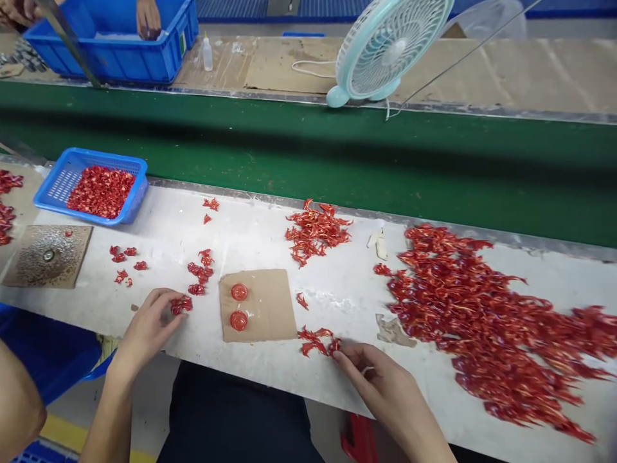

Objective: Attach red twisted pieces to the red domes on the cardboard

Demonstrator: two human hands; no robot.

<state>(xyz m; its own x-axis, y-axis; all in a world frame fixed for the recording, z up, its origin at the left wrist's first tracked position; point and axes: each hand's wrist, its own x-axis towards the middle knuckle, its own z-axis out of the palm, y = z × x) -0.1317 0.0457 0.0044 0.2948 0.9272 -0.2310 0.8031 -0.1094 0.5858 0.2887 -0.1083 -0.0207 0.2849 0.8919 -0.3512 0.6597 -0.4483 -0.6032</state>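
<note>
My left hand (150, 323) is closed at the fingertips on a small glossy red piece (182, 305), low over the white worktop. More such red pieces (200, 273) lie just beyond it. My right hand (376, 373) pinches another small red piece (334, 346) beside a few pointed, flame-like red pieces (314, 339). Between the hands lies a cardboard sheet (270, 305), with two round red discs (239, 320) on its left part. A large spread of pointed red pieces (482, 315) covers the right side, and a smaller pile (318, 230) sits beyond the cardboard.
A blue basket (43, 193) of small red parts stands at the left, near a speckled board (29, 263). Past the green conveyor belt (250, 148) are a pale blue fan (395, 51), a small bottle (207, 53) and another person's hand (148, 18) in a blue crate (139, 61).
</note>
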